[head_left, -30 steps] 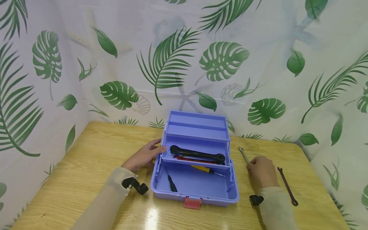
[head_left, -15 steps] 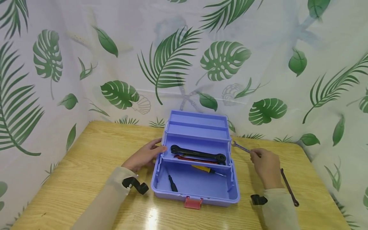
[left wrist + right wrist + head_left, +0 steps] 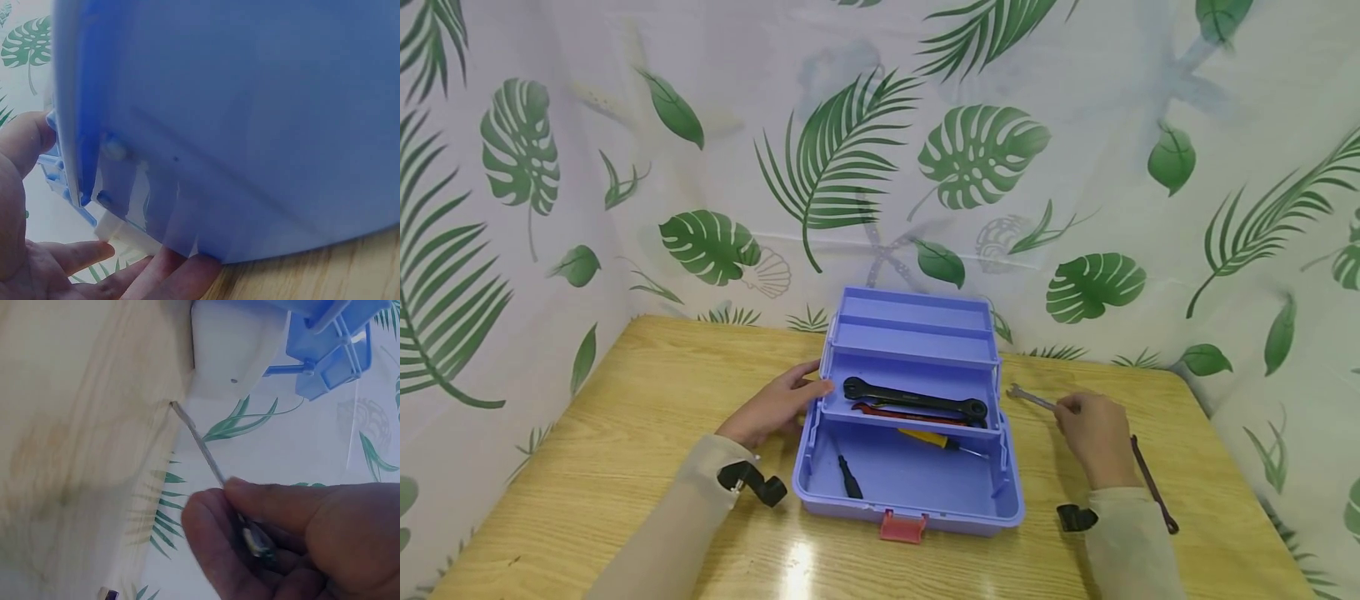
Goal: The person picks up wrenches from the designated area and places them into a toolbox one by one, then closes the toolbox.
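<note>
My left hand (image 3: 772,410) holds the left side of an opened blue-purple toolbox (image 3: 925,523). Its thumb lies on the edge of the raised tray (image 3: 842,368), and the other fingers are against the outer side, as the left wrist view shows. To the right of the box, my right hand (image 3: 1093,437) pinches a silver wrench (image 3: 1033,398) between thumb and fingers. The wrench's open end points toward the box, close over the table; in the right wrist view its near end (image 3: 257,542) sits among the curled fingers.
A black ratchet wrench (image 3: 913,398) and a red wrench (image 3: 910,416) lie in the tray. Below are a yellow-handled screwdriver (image 3: 925,437) and a black-handled screwdriver (image 3: 849,479). A dark wrench (image 3: 1153,487) lies right of my right hand. Leaf-printed cloth (image 3: 865,50) stands behind the table.
My right hand has lifted the silver wrench, swung its far end left toward the toolbox, then lowered it slightly. My left hand has stayed at the box.
</note>
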Demonstrator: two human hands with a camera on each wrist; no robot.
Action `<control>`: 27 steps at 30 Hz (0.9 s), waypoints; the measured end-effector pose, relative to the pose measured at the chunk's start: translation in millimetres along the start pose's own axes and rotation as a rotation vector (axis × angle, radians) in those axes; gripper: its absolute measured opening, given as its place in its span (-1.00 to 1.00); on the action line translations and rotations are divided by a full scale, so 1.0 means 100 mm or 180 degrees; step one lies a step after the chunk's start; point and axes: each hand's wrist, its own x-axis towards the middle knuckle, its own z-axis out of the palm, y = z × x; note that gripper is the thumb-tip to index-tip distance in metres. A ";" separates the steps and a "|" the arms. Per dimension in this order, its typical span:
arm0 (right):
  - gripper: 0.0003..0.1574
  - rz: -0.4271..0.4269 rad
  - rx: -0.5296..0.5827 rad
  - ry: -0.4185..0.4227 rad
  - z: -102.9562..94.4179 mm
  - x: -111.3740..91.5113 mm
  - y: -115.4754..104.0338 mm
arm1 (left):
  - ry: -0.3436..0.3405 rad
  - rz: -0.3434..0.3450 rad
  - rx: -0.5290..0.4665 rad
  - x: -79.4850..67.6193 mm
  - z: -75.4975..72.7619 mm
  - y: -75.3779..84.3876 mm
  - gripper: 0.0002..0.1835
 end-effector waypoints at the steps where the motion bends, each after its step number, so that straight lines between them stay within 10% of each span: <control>1: -0.69 0.0008 -0.0059 -0.0079 0.00 0.01 0.02 | 0.0000 0.0000 -0.0005 0.00 0.00 0.00 -0.13; 11: -0.72 -0.0024 -0.0448 -0.0668 0.07 0.00 0.10 | -0.0024 0.0029 -0.0054 0.02 0.00 -0.01 -0.15; 27: -0.65 0.0098 -0.0350 -0.0784 0.04 -0.03 0.08 | 0.0001 0.0008 0.0019 0.02 -0.01 -0.02 -0.12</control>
